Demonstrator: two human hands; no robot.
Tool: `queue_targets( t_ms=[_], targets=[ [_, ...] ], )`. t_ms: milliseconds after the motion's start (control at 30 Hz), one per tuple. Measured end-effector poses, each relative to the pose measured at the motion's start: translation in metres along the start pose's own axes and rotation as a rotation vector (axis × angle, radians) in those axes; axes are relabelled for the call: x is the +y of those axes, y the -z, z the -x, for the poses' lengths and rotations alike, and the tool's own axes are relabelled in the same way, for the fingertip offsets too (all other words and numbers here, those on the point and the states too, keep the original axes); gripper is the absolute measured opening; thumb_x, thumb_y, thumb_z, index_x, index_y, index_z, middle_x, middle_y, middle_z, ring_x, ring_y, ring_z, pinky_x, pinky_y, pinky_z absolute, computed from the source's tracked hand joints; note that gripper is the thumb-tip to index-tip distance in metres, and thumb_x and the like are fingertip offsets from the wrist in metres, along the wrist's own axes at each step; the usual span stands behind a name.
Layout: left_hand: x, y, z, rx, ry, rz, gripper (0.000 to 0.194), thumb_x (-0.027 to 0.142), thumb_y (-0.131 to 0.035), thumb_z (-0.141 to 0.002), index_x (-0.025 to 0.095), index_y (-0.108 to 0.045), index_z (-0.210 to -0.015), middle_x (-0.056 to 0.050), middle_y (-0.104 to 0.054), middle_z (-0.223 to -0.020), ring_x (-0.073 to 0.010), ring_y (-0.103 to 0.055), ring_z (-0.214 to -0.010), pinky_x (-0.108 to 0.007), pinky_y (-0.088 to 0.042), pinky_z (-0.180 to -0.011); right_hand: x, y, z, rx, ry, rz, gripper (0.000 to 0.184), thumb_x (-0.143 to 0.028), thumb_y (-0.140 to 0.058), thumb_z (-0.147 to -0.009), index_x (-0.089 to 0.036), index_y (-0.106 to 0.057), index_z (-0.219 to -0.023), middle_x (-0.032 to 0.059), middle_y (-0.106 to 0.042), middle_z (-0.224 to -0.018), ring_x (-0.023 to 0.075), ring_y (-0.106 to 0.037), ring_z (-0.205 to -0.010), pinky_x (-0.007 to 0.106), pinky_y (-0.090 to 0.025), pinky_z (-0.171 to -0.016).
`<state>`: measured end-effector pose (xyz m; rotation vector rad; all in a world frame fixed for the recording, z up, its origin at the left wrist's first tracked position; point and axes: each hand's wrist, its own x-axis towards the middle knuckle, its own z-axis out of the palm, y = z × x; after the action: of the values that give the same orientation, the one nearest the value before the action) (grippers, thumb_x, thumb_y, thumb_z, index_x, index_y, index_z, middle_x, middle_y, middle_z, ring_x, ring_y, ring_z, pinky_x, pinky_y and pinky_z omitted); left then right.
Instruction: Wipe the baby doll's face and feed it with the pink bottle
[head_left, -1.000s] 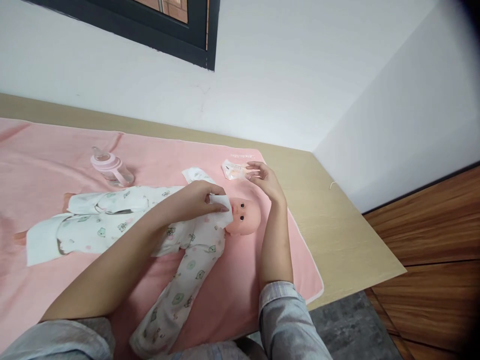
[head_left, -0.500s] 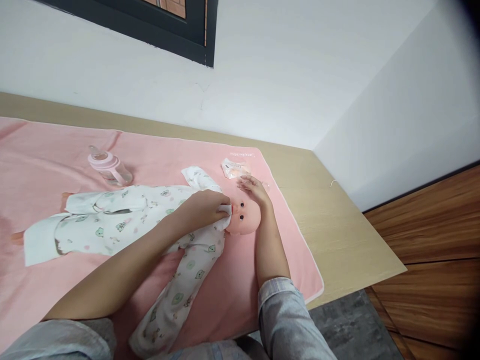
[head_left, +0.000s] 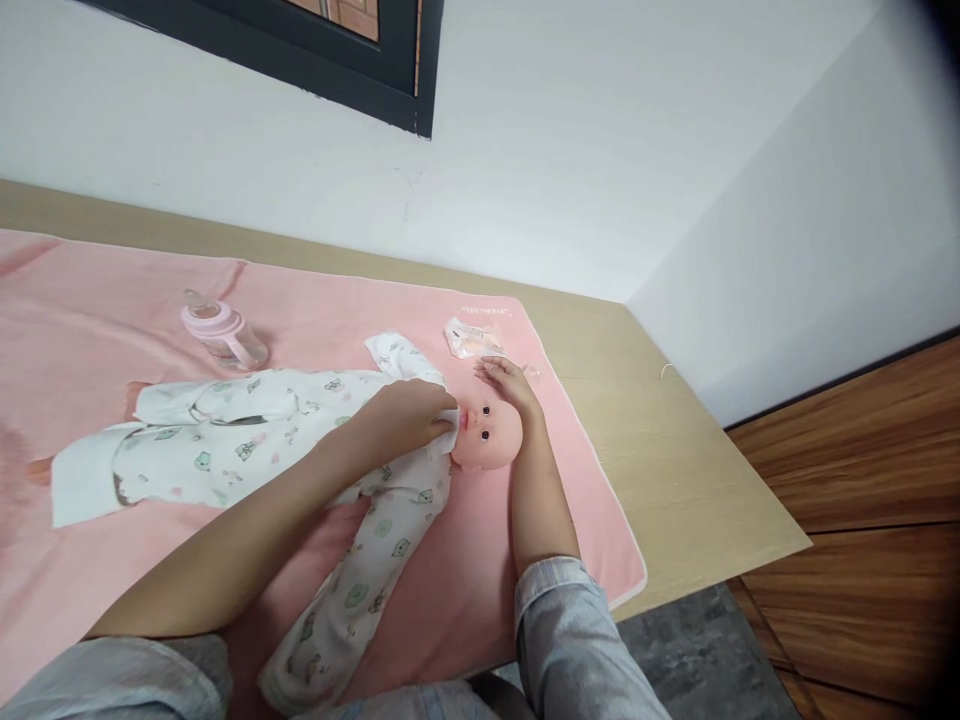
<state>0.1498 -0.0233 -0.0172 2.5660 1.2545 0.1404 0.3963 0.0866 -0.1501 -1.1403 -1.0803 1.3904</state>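
A baby doll (head_left: 499,442) lies on its back on a pink blanket (head_left: 487,590), its head to the right. It wears a white printed outfit (head_left: 262,440). My left hand (head_left: 416,425) pinches a white wipe (head_left: 448,432) against the doll's chin, just below the mouth; most of the wipe is hidden under the fingers. My right hand (head_left: 510,385) rests at the far side and top of the doll's head, fingers stretched out, holding nothing. Beyond those fingertips lies a small crumpled clear packet (head_left: 472,338).
A pink baby bottle (head_left: 225,333) lies tilted on the blanket beyond the doll's legs. Bare wooden tabletop (head_left: 675,480) shows at the right, ending in an edge over dark floor. A white wall (head_left: 525,170) rises behind, with a dark window frame (head_left: 360,85).
My left hand has brought the wipe down onto the doll's chin, bunching it under the fingers. My right hand has come back from beside the packet to the doll's head.
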Motion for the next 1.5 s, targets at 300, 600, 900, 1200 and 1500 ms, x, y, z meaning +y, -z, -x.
queue_targets(
  t_ms=[300,600,900,1200,1500],
  targets=[
    [-0.003,-0.001,-0.002,0.07,-0.005,-0.042,0.016,0.017,-0.049,-0.087,0.018,-0.045,-0.071,-0.003,-0.058,-0.075,-0.0194,-0.053,-0.069,-0.028,-0.027,-0.056,0.002,0.002,0.0,-0.012,0.016,-0.02,0.027,-0.033,-0.078,-0.073,-0.021,-0.069,-0.095,0.0024,-0.075,-0.095,0.0152,-0.07,-0.095,0.038,-0.048,-0.11],
    [-0.001,-0.005,-0.006,0.139,-0.036,-0.027,0.015,0.012,-0.05,-0.089,0.017,-0.061,-0.08,-0.004,-0.061,-0.085,-0.0199,-0.057,-0.082,-0.029,-0.034,-0.062,0.002,0.002,-0.002,0.001,-0.004,-0.038,0.027,-0.033,-0.079,-0.072,-0.02,-0.069,-0.094,0.0027,-0.074,-0.095,0.0158,-0.07,-0.097,0.037,-0.048,-0.11],
    [-0.005,-0.011,-0.01,0.231,-0.065,0.036,0.028,0.011,-0.053,-0.09,0.024,-0.077,-0.098,-0.003,-0.067,-0.094,-0.0227,-0.06,-0.092,-0.03,-0.041,-0.072,0.003,0.003,-0.003,0.001,0.0,-0.039,0.028,-0.033,-0.078,-0.072,-0.02,-0.069,-0.095,0.003,-0.074,-0.094,0.0165,-0.071,-0.096,0.038,-0.048,-0.11],
    [-0.004,-0.005,-0.011,0.196,-0.051,0.223,0.03,0.013,-0.054,-0.085,0.025,-0.079,-0.096,-0.002,-0.068,-0.092,-0.0199,-0.063,-0.089,-0.028,-0.043,-0.072,0.003,0.003,-0.002,0.011,-0.003,-0.049,0.027,-0.033,-0.078,-0.072,-0.02,-0.068,-0.094,0.0026,-0.074,-0.091,0.0163,-0.07,-0.096,0.038,-0.049,-0.109],
    [-0.003,-0.006,-0.009,0.117,-0.097,0.284,0.027,0.018,-0.055,-0.085,0.027,-0.079,-0.09,-0.001,-0.065,-0.087,-0.0167,-0.06,-0.078,-0.026,-0.04,-0.068,0.001,0.002,0.0,0.017,-0.005,-0.029,0.027,-0.033,-0.077,-0.074,-0.02,-0.067,-0.095,0.0029,-0.073,-0.093,0.0155,-0.07,-0.096,0.037,-0.048,-0.109]
  ],
)
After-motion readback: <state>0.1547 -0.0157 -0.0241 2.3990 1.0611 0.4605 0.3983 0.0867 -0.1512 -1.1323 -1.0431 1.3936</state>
